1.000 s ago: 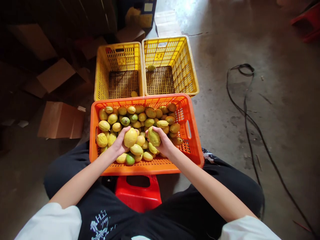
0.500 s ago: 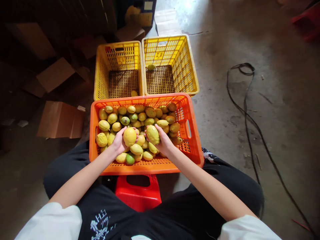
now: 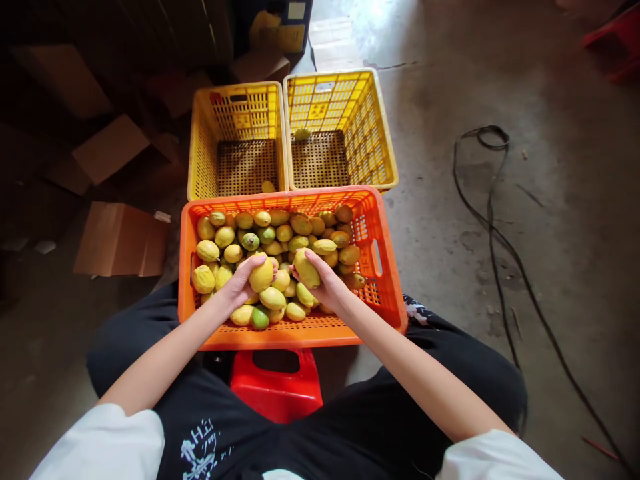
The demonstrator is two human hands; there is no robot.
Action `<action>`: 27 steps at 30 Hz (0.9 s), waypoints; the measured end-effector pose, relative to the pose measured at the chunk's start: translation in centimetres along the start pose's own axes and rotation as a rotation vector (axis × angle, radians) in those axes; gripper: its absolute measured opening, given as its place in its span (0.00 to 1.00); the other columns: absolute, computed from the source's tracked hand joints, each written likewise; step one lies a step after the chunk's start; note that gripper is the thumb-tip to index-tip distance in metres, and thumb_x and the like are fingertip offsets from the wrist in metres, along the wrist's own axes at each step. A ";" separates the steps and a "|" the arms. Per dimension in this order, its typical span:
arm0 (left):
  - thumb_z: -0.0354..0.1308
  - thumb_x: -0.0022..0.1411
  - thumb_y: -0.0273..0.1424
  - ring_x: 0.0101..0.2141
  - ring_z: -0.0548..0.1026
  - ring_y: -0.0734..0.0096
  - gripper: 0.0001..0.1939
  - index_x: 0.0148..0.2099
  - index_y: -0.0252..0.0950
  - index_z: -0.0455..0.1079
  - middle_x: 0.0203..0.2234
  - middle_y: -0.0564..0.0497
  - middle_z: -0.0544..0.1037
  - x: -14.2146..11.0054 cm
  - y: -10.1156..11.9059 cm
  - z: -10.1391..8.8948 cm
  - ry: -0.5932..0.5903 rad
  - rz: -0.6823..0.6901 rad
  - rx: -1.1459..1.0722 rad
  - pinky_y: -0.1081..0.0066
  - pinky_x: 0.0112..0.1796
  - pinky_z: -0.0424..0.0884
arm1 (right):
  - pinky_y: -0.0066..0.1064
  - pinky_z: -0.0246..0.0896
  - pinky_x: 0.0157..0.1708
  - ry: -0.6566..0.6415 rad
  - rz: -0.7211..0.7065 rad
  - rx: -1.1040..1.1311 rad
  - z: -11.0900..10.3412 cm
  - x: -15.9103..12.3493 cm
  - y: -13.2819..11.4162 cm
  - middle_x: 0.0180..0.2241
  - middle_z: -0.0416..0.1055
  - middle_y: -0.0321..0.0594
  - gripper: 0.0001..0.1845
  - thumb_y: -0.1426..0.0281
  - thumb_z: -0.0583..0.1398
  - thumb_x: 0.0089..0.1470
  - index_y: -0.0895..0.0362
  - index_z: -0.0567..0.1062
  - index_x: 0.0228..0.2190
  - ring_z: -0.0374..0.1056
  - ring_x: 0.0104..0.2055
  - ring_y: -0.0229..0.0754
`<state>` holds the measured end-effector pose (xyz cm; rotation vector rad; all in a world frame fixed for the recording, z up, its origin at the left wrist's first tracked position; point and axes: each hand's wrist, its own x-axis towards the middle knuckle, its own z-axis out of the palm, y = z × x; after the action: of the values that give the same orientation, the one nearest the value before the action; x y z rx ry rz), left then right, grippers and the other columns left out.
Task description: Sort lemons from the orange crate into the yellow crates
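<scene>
My left hand (image 3: 243, 281) is closed around a yellow lemon (image 3: 261, 275), its thumb lying over the top of the fruit. A greener-yellow lemon (image 3: 306, 269) sits in my right hand (image 3: 323, 278), with the thumb along its upper side. Both hands are just above an orange plastic crate (image 3: 310, 339), side by side with a small gap between the two fruits. Many loose lemons fill the crate below, mostly yellow and some wrinkled. A green lemon (image 3: 260, 318) lies near its front wall.
Two yellow crates, a left one (image 3: 200, 150) and a right one (image 3: 383, 133), stand behind the orange crate, each with a fruit inside. A red stool (image 3: 275, 397) is between my legs. Cardboard boxes (image 3: 123, 240) lie at left, a black cable (image 3: 520, 267) at right.
Both lemons have been turned within my hands, and my thumbs now reach further over them. The hands stay in nearly the same place; the crates have not moved.
</scene>
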<state>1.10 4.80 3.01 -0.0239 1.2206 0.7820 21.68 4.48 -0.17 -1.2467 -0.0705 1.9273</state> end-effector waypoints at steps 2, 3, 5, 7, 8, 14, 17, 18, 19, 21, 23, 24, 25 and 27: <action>0.76 0.67 0.27 0.32 0.85 0.63 0.11 0.43 0.39 0.76 0.32 0.50 0.85 0.0 0.0 -0.2 0.014 0.024 -0.005 0.68 0.39 0.86 | 0.37 0.84 0.42 -0.037 -0.011 -0.001 -0.2 0.1 0.2 0.36 0.84 0.32 0.22 0.60 0.83 0.46 0.48 0.80 0.37 0.84 0.38 0.46; 0.76 0.67 0.27 0.31 0.85 0.65 0.11 0.43 0.39 0.76 0.30 0.52 0.84 -0.1 0.1 -0.1 0.039 0.029 -0.010 0.69 0.37 0.86 | 0.37 0.84 0.43 -0.059 -0.013 -0.006 -0.3 0.1 0.3 0.36 0.84 0.32 0.22 0.60 0.83 0.46 0.47 0.81 0.38 0.84 0.39 0.46; 0.75 0.67 0.28 0.28 0.84 0.65 0.10 0.44 0.40 0.76 0.28 0.53 0.82 -0.2 0.2 0.1 0.096 0.017 -0.015 0.71 0.33 0.85 | 0.39 0.84 0.43 -0.096 -0.007 -0.028 -0.5 0.1 0.4 0.36 0.85 0.33 0.22 0.55 0.82 0.48 0.47 0.81 0.39 0.85 0.40 0.48; 0.73 0.70 0.31 0.29 0.86 0.61 0.08 0.47 0.39 0.77 0.28 0.51 0.83 -0.3 0.4 0.5 0.126 -0.011 -0.025 0.69 0.32 0.85 | 0.37 0.82 0.40 -0.115 0.005 -0.063 -0.6 0.2 0.4 0.33 0.84 0.35 0.22 0.49 0.79 0.52 0.47 0.81 0.38 0.85 0.41 0.50; 0.70 0.72 0.32 0.31 0.88 0.58 0.07 0.49 0.38 0.78 0.30 0.49 0.85 -0.4 0.4 0.8 0.133 -0.020 -0.037 0.67 0.33 0.86 | 0.36 0.80 0.37 -0.118 0.011 -0.080 -0.7 0.3 0.4 0.31 0.83 0.36 0.22 0.46 0.77 0.53 0.47 0.81 0.36 0.84 0.41 0.50; 0.60 0.78 0.34 0.37 0.91 0.52 0.16 0.60 0.32 0.79 0.37 0.40 0.88 -0.7 0.6 1.7 0.110 -0.005 -0.138 0.59 0.41 0.90 | 0.32 0.74 0.30 -0.108 0.027 -0.090 -1.0 0.9 0.1 0.29 0.83 0.40 0.21 0.46 0.74 0.56 0.48 0.80 0.30 0.78 0.35 0.47; 0.57 0.79 0.33 0.39 0.91 0.51 0.18 0.62 0.30 0.79 0.40 0.38 0.89 -0.9 0.7 2.0 0.107 -0.011 -0.156 0.55 0.45 0.91 | 0.33 0.75 0.31 -0.107 0.044 -0.063 -1.1 1.1 0.2 0.28 0.82 0.39 0.18 0.49 0.74 0.56 0.48 0.81 0.31 0.78 0.33 0.46; 0.57 0.79 0.32 0.40 0.92 0.51 0.18 0.62 0.30 0.79 0.41 0.37 0.89 -1.0 0.8 2.1 0.109 -0.015 -0.158 0.54 0.46 0.91 | 0.33 0.76 0.31 -0.104 0.053 -0.057 -1.1 1.1 0.2 0.29 0.82 0.39 0.17 0.49 0.73 0.57 0.48 0.81 0.32 0.78 0.33 0.46; 0.56 0.80 0.31 0.40 0.92 0.50 0.17 0.61 0.30 0.79 0.41 0.37 0.89 -1.1 0.8 2.2 0.114 -0.020 -0.159 0.53 0.47 0.91 | 0.33 0.76 0.31 -0.101 0.061 -0.052 -1.1 1.2 0.2 0.29 0.82 0.39 0.16 0.50 0.73 0.57 0.48 0.82 0.33 0.78 0.32 0.46; 0.54 0.80 0.30 0.42 0.92 0.50 0.15 0.58 0.30 0.79 0.41 0.36 0.89 -1.3 0.9 2.3 0.126 -0.026 -0.157 0.53 0.47 0.91 | 0.34 0.77 0.31 -0.098 0.074 -0.049 -1.0 1.1 0.1 0.30 0.83 0.40 0.14 0.53 0.72 0.56 0.49 0.83 0.34 0.79 0.33 0.47; 0.56 0.80 0.30 0.42 0.92 0.50 0.10 0.52 0.32 0.78 0.41 0.37 0.89 -1.2 0.8 2.3 0.139 -0.024 -0.145 0.54 0.47 0.91 | 0.36 0.78 0.32 -0.105 0.075 -0.046 -1.0 1.0 0.0 0.32 0.84 0.42 0.12 0.55 0.71 0.55 0.49 0.83 0.35 0.81 0.35 0.50; 0.59 0.79 0.30 0.43 0.92 0.50 0.07 0.49 0.33 0.78 0.41 0.37 0.89 -1.1 0.7 2.2 0.140 -0.018 -0.133 0.54 0.47 0.91 | 0.37 0.78 0.32 -0.108 0.071 -0.041 -0.9 1.0 -0.1 0.33 0.84 0.42 0.12 0.56 0.70 0.54 0.49 0.83 0.36 0.82 0.36 0.51; 0.63 0.77 0.31 0.43 0.91 0.50 0.05 0.47 0.34 0.77 0.41 0.38 0.89 -1.0 0.6 2.0 0.136 -0.007 -0.115 0.55 0.47 0.91 | 0.38 0.79 0.33 -0.110 0.065 -0.033 -0.9 0.9 -0.2 0.34 0.84 0.41 0.12 0.57 0.70 0.54 0.49 0.83 0.38 0.82 0.37 0.52; 0.72 0.72 0.31 0.45 0.91 0.51 0.07 0.44 0.36 0.76 0.42 0.40 0.88 -0.8 0.3 1.7 0.109 0.036 -0.064 0.58 0.47 0.90 | 0.38 0.80 0.35 -0.111 0.053 -0.014 -0.8 0.7 -0.3 0.35 0.84 0.37 0.14 0.59 0.69 0.53 0.47 0.82 0.42 0.84 0.38 0.51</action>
<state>2.22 5.31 4.41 -0.0986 1.3016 0.8596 22.39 4.83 -0.99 -1.1601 -0.1097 2.0441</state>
